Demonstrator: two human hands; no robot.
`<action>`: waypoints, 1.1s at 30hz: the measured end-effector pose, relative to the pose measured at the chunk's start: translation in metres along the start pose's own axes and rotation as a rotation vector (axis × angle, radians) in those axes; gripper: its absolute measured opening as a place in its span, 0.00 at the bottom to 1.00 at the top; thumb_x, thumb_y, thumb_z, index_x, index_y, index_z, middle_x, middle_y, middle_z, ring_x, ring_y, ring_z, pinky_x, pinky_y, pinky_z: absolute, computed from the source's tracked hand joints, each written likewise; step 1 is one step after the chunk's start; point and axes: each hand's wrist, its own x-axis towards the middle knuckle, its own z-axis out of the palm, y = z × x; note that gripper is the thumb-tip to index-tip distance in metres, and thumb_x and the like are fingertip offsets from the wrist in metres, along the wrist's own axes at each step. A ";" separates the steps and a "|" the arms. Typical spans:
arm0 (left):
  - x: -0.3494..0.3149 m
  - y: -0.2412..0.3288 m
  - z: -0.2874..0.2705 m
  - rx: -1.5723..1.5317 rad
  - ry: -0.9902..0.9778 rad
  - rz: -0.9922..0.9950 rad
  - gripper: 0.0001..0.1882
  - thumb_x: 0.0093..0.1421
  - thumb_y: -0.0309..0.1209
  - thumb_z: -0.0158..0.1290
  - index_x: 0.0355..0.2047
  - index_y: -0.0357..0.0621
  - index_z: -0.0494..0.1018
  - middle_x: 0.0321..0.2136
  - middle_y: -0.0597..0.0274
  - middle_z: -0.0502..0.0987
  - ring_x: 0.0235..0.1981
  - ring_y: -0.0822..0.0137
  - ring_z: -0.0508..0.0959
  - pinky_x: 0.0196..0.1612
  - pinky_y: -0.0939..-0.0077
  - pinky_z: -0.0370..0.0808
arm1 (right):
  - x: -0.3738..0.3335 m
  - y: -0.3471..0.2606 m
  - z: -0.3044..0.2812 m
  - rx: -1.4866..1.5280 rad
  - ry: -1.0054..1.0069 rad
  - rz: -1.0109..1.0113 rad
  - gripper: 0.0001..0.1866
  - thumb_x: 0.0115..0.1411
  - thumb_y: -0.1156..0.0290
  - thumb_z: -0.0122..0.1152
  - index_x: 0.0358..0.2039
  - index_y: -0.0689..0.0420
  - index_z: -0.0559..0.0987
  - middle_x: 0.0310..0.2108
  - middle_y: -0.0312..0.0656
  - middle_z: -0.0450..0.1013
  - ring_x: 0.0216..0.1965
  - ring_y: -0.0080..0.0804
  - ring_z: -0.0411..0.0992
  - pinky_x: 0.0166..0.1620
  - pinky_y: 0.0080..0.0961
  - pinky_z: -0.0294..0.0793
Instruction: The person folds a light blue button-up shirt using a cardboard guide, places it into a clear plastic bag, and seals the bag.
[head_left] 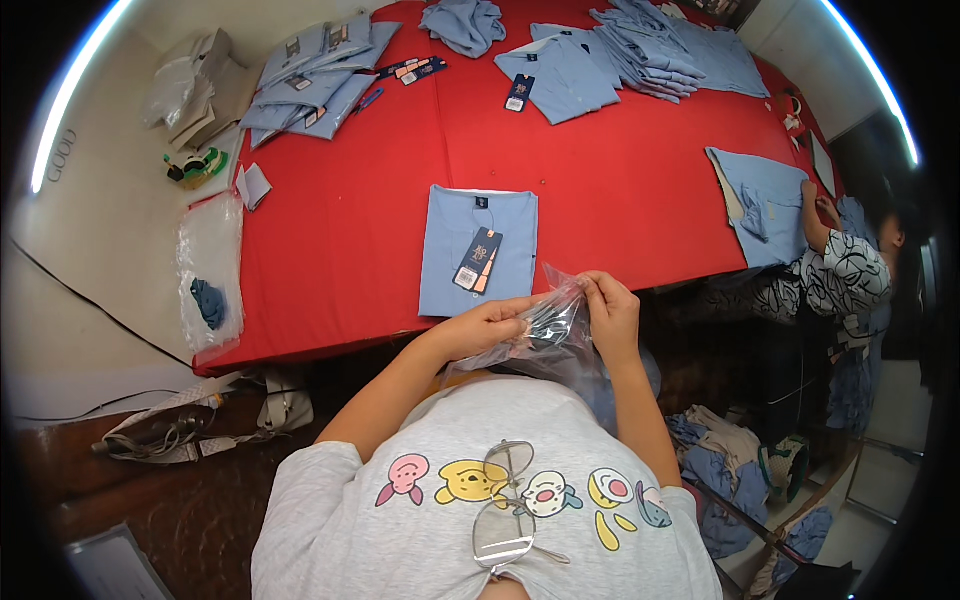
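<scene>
Big red-covered tbl (350, 220) is taking up most of the view, w/ blue clothes lying in a few spots on it. Co-worker (838, 272) in a B&W patterned top is standing at the R end, hands working at a blue garment (765, 215) there. Pile of folded shirts (650, 60) is sitting up at the far R side, and a stack of packed shirts (310, 90) is lying at the far L. Then there's one folded blue shirt (440, 250), which is lying flat right by the near edge, approx. mid-tbl, collar end pointing away from the person. Clear plastic bag (572, 325) is hanging crumpled btwn the hands, just off that edge, in front of the person's tummy. L hand (488, 326) is pinching the bag's L side, thumb on top; R hand (612, 305) is gripping its upper R corner btwn thumb & fingers. Dark hang tag (475, 262) w/ a pinkish strip is resting on the shirt front, tbh kinda tilted.
</scene>
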 end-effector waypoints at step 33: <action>0.124 0.091 0.134 -0.108 -0.216 0.272 0.12 0.78 0.34 0.53 0.51 0.39 0.79 0.49 0.59 0.86 0.55 0.70 0.84 0.58 0.74 0.77 | -0.046 -0.096 -0.179 0.355 0.337 -0.064 0.29 0.71 0.66 0.68 0.68 0.63 0.72 0.59 0.46 0.77 0.58 0.29 0.75 0.65 0.32 0.70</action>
